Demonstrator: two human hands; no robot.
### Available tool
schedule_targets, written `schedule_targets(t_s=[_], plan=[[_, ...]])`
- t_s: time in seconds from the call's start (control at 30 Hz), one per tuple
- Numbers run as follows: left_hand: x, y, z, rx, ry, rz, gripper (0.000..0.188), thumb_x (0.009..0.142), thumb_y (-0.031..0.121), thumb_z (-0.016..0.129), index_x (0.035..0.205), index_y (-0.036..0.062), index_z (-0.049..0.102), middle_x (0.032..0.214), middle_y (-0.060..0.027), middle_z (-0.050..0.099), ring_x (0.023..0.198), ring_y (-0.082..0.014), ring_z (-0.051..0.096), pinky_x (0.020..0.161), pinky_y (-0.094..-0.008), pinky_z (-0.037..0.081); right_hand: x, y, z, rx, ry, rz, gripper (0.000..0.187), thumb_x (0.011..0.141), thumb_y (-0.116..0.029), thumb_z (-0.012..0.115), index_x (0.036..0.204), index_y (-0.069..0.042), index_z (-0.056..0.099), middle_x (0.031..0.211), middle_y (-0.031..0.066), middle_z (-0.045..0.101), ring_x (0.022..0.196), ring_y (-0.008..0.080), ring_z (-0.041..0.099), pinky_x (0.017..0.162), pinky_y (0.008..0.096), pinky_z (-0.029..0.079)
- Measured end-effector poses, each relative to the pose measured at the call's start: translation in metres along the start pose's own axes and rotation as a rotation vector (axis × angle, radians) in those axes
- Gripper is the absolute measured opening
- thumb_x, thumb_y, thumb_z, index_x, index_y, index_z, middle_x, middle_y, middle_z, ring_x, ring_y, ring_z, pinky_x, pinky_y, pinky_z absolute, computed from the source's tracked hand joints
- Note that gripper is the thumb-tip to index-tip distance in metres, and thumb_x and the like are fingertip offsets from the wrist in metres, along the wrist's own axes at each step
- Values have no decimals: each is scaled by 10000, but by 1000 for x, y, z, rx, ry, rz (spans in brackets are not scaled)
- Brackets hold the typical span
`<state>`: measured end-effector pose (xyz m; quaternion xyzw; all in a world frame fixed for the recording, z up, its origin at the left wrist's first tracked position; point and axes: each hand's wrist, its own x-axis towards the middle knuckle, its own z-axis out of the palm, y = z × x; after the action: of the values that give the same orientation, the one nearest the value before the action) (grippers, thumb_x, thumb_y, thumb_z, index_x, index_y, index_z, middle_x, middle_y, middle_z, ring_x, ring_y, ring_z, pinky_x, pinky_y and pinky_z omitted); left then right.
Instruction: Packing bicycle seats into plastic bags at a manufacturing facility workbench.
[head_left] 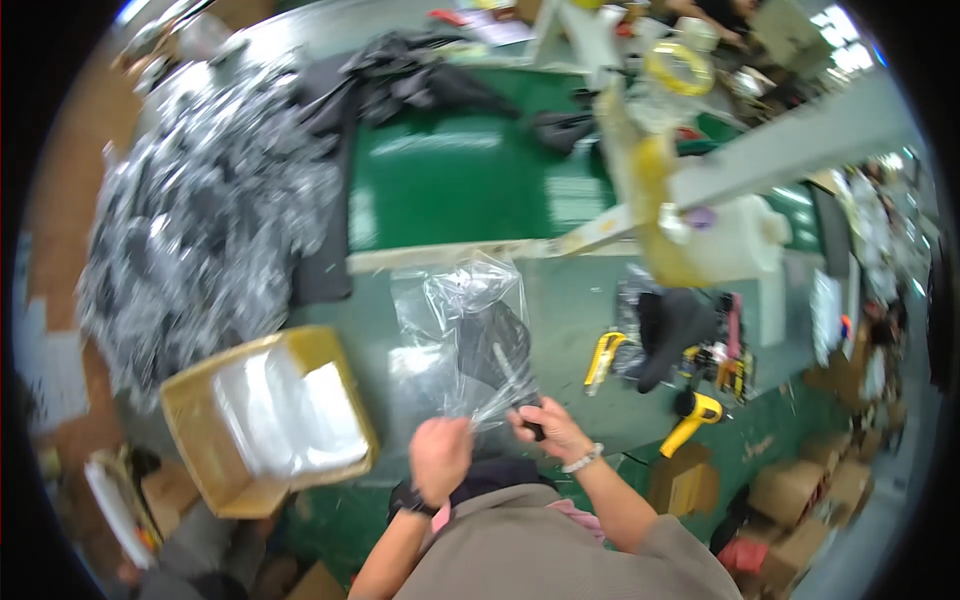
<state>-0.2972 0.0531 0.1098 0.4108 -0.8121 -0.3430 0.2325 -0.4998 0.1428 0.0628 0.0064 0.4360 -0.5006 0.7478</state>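
Observation:
A clear plastic bag [418,305] lies on the table in front of me, with a dark grey item [488,350] inside; its kind is hard to make out through the film. My left hand [440,460] is closed at the bag's near edge, its fingers pinching the film, though blur hides the exact grip. On the other side, my right hand [555,430] is closed around a small black piece [534,430] beside gathered film. Whether that piece belongs to the bagged item I cannot tell.
To the left stands a cardboard box [190,420] of flat clear bags, below a large heap of bagged dark items [200,220]. On the right lie a yellow cutter [603,358], black items [672,330] and a yellow handheld tool [690,420]. A white beam [780,140] crosses the far right.

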Motion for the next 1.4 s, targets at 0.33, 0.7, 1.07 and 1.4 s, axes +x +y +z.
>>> schedule_targets(t_s=[0.33, 0.7, 1.07, 1.4], plan=[[10, -15, -7, -822, 144, -630, 367, 999, 257, 451, 1231, -26, 465, 1093, -86, 569, 904, -170, 562, 847, -313, 452, 53, 2, 87, 116, 116, -78, 222, 959, -276, 561, 898, -66, 601, 712, 14, 580, 611, 108, 550, 568, 246, 447], [146, -165, -262, -1499, 576, -330, 418, 973, 320, 504, 1303, 67, 467, 1255, -80, 546, 1149, -201, 521, 1043, -356, 367, 168, -108, 72, -336, 59, -301, 223, 954, -263, 551, 1073, -75, 565, 857, 61, 669, 683, 119, 625, 621, 268, 512], [133, -149, -141, 489, 337, -363, 178, 825, 157, 635, 961, 43, 657, 872, -79, 672, 884, -277, 598, 859, -382, 400, 382, -319, -74, 217, 571, -387, 680, 838, -499, 665, 1355, -141, 407, 910, 182, 601, 711, 273, 590, 707, 380, 518], [129, -156, -135, 442, 424, -330, 144, 807, 161, 624, 905, 69, 675, 862, -87, 670, 871, -277, 608, 845, -390, 404, 342, -281, -92, 259, 235, -487, 161, 895, -120, 627, 1021, -24, 598, 961, 95, 662, 837, 218, 613, 781, 307, 507]])
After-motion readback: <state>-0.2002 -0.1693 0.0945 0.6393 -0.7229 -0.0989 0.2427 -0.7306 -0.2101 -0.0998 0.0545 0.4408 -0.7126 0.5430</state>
